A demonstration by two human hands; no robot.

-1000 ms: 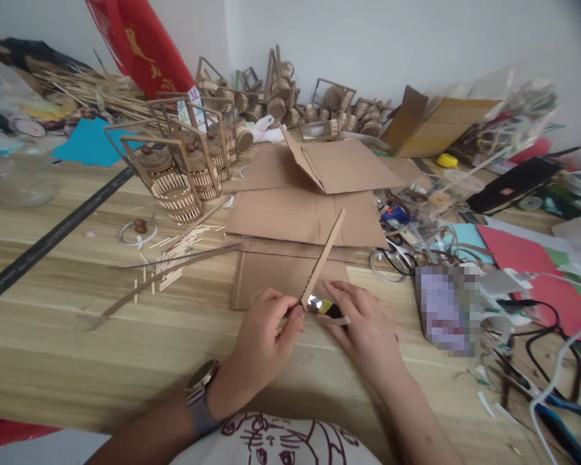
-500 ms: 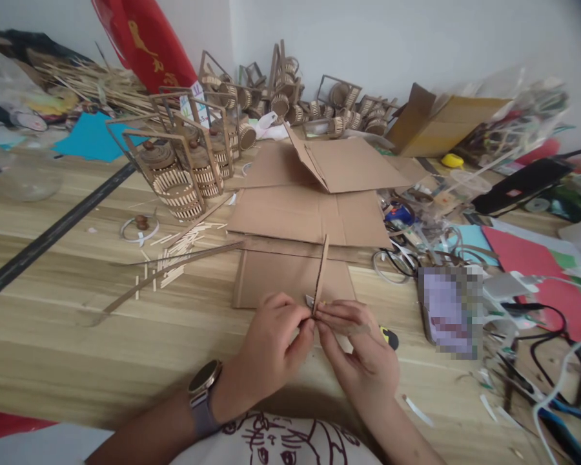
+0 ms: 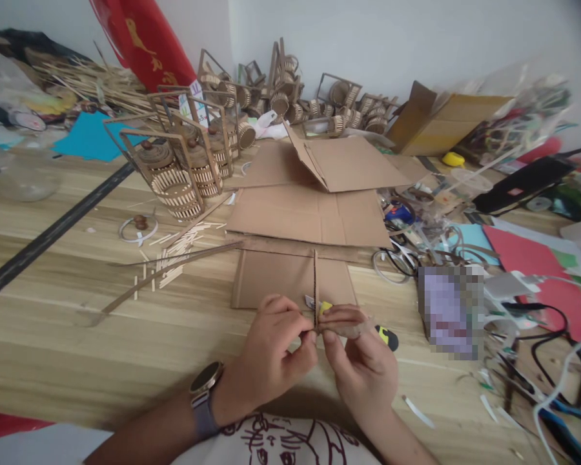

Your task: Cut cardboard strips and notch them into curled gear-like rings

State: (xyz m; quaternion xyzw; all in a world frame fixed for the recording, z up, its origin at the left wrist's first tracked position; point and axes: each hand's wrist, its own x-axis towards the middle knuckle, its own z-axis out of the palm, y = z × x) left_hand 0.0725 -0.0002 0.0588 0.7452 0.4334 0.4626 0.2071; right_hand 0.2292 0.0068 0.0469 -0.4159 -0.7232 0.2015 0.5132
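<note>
A narrow brown cardboard strip point(image 3: 315, 281) stands up between my hands, its corrugated edge facing me. My left hand point(image 3: 283, 342), with a watch on the wrist, pinches the strip's near end between thumb and forefinger. Opposite it, my right hand point(image 3: 363, 355) grips the same end, and a brown length lies along its fingers. A yellow and black utility knife point(image 3: 387, 337) lies beneath my right hand, its middle hidden. Behind the hands a flat cardboard piece point(image 3: 266, 281) rests on the wooden table point(image 3: 126, 361).
More cardboard sheets point(image 3: 300, 216) lie beyond. Small lidded slatted baskets with handle frames point(image 3: 179, 194) stand left, near loose pale sticks point(image 3: 179, 258). A phone-like blurred item point(image 3: 450, 313), cables and blue-handled pliers point(image 3: 561, 426) crowd the right. An open cardboard box point(image 3: 455, 126) sits behind.
The cardboard strip has swung from leaning right to nearly straight, and its top is lower. My right fingers have shifted slightly, showing more of the knife's yellow body.
</note>
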